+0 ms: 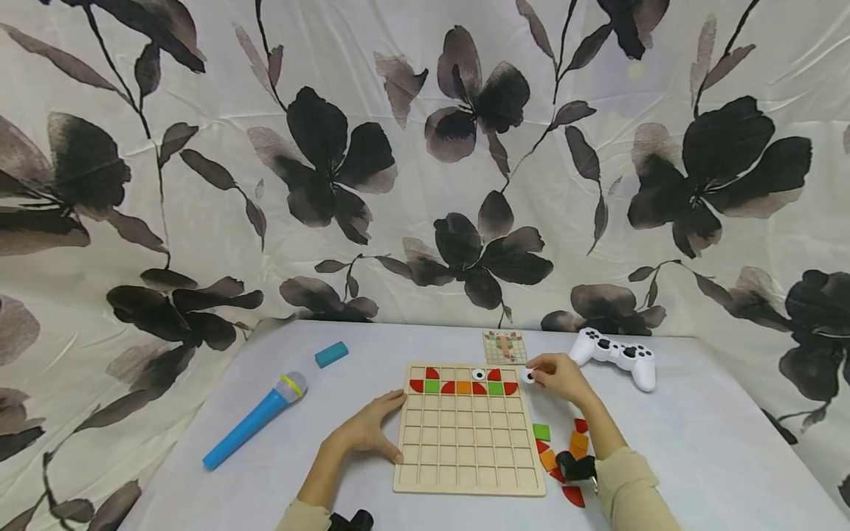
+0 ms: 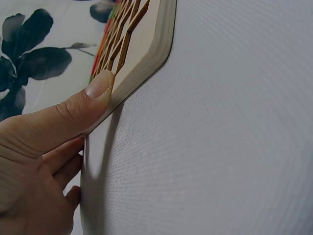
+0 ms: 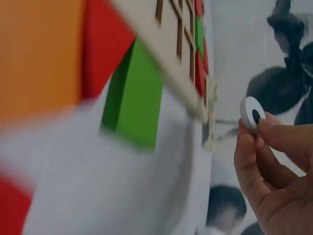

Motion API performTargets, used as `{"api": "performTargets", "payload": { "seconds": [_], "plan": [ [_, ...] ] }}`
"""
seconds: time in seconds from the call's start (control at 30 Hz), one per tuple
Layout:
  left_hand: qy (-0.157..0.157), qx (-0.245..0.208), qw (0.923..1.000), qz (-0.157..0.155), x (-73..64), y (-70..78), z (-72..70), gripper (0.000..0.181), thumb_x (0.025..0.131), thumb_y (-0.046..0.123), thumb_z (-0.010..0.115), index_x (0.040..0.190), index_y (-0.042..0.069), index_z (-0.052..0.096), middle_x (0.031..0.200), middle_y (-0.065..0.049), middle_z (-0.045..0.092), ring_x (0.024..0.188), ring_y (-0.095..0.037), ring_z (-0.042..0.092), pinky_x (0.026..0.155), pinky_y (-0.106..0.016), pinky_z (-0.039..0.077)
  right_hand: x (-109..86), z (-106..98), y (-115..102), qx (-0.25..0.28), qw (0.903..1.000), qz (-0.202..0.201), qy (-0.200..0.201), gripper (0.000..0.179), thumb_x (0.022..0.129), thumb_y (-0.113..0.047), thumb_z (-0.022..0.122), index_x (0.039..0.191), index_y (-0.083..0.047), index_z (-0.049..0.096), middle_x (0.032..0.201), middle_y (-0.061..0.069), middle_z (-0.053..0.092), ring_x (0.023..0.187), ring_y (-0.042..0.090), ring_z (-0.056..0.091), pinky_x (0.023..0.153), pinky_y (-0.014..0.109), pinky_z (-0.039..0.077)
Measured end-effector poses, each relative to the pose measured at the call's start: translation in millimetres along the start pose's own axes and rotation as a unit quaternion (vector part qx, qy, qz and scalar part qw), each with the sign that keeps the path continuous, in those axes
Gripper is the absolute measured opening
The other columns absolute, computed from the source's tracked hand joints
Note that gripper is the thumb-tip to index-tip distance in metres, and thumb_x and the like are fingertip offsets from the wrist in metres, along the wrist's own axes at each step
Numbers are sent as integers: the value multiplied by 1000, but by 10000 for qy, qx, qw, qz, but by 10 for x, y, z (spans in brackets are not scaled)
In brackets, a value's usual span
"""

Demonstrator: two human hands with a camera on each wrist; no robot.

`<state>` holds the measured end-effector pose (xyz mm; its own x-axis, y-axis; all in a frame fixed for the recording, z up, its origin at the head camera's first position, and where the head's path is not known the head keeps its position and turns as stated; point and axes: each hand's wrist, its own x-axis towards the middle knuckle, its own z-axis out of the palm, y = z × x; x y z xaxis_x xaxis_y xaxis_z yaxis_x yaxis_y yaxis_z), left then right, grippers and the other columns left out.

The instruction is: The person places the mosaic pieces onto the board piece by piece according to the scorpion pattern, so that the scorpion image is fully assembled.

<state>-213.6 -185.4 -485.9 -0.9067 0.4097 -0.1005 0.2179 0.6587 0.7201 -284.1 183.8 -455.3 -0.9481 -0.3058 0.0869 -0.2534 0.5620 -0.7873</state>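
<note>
A wooden grid board (image 1: 471, 481) lies on the table, with red, green and orange pieces and one round eye piece (image 1: 479, 375) in its two far rows. My left hand (image 1: 364, 426) rests along the board's left edge, thumb and fingers spread apart. In the left wrist view the thumb (image 2: 73, 110) presses at the board's near corner. Just off the far right corner, my right hand (image 1: 556, 375) pinches a white disc (image 3: 250, 108) with a black dot between thumb and fingers. Beneath the right forearm lie loose pieces, among them a green square (image 1: 541, 432) and a red quarter-round (image 1: 574, 496).
A pattern card (image 1: 503, 346) lies just beyond the board. At the back right sits a white game controller (image 1: 614, 354). On the left are a blue toy microphone (image 1: 255, 420) and a teal block (image 1: 331, 355). A flowered cloth (image 1: 425, 177) hangs behind the table.
</note>
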Motion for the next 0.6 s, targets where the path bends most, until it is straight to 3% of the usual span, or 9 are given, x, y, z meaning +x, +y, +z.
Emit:
{"api": "performTargets", "payload": {
  "seconds": [0.2,0.37,0.5,0.6],
  "plan": [
    [-14,10,10000,33,8,-4,-9,105,53,23,91,140,-4,39,149,-21,31,137,-44,24,109,-59,24,279,285,-147,235,9990,-362,-135,19,87,6,57,102,12,66,82,19,68,68,21,62,58,24,51],
    [-16,-16,10000,12,11,-7,-15,105,52,23,91,140,-4,39,149,-21,31,137,-44,24,109,-59,24,458,526,-273,304,9982,-456,-227,17,87,3,60,100,9,68,85,17,69,69,24,65,69,35,56],
    [-14,-40,10000,3,14,-9,-20,105,52,23,91,140,-3,39,149,-21,31,137,-44,25,109,-60,24,574,696,-360,236,9974,-595,-326,14,86,3,61,97,10,68,81,16,69,66,25,65,65,33,55],
    [-8,-27,10000,-11,17,-12,-25,105,53,23,91,140,-3,39,149,-20,31,137,-43,24,109,-59,24,637,801,-429,204,9975,-555,-397,14,86,3,62,95,10,68,79,16,69,64,24,65,54,26,52]
  ]
}}
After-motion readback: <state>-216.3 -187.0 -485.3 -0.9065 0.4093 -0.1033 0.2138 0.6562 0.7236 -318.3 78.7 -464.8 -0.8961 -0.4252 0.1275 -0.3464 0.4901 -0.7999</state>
